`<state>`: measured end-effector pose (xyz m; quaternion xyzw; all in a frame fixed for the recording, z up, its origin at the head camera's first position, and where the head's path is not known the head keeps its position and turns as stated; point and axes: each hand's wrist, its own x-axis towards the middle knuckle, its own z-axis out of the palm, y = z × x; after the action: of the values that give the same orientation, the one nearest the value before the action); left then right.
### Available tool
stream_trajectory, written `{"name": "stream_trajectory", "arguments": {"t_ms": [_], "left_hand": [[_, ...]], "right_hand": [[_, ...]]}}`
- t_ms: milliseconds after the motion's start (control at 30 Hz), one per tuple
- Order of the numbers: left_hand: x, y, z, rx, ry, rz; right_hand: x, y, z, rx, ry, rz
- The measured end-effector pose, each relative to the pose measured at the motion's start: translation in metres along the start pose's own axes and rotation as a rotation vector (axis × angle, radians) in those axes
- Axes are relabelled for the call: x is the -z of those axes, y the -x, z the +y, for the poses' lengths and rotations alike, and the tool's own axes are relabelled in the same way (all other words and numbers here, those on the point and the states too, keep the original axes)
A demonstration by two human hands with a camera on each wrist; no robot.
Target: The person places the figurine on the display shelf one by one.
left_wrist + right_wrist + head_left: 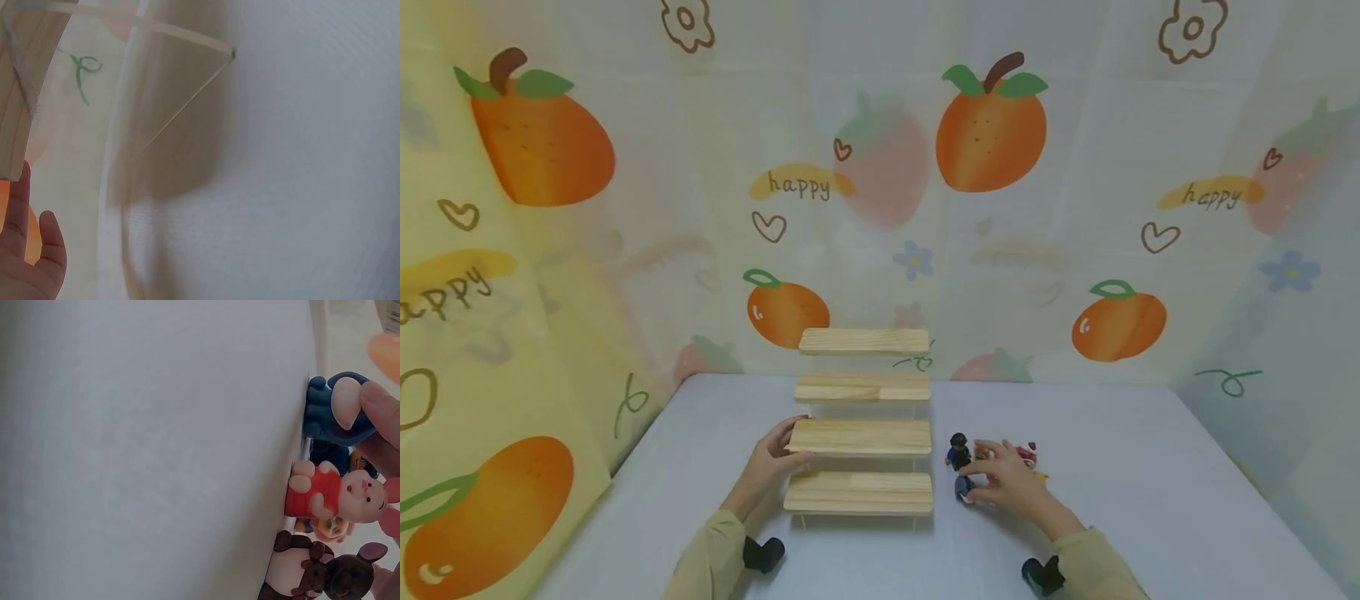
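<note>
Wood, head view: the left hand [772, 463] is gripping the stepped wooden stand [861, 436] at its third step's left end, steadying it on the grey table [1150, 500]; the right hand [1009, 483] is curling over figurines.
Left wrist: fingers [25, 244] are touching the plank's edge.
Right wrist: fingertips [381, 419] are pinching the blue figurine [337, 412] beside the pink piglet figurine [337, 494].

The left hand [772, 462] rests with fingers curled forward and thumb apart. The right hand [1009, 482] reaches forward, palm down, fingers bent.
</note>
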<state>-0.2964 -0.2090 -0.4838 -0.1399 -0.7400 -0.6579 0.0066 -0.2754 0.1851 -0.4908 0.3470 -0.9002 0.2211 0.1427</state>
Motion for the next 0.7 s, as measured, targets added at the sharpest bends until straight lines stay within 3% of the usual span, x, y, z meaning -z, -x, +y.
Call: {"name": "stream_trajectory", "arguments": {"t_ms": [700], "left_hand": [[0.0007,0.0000,-0.0013,0.006,-0.014,0.009]], "right_hand": [[-0.0015,-0.0011,-0.0058,0.034,0.029,0.080]]}}
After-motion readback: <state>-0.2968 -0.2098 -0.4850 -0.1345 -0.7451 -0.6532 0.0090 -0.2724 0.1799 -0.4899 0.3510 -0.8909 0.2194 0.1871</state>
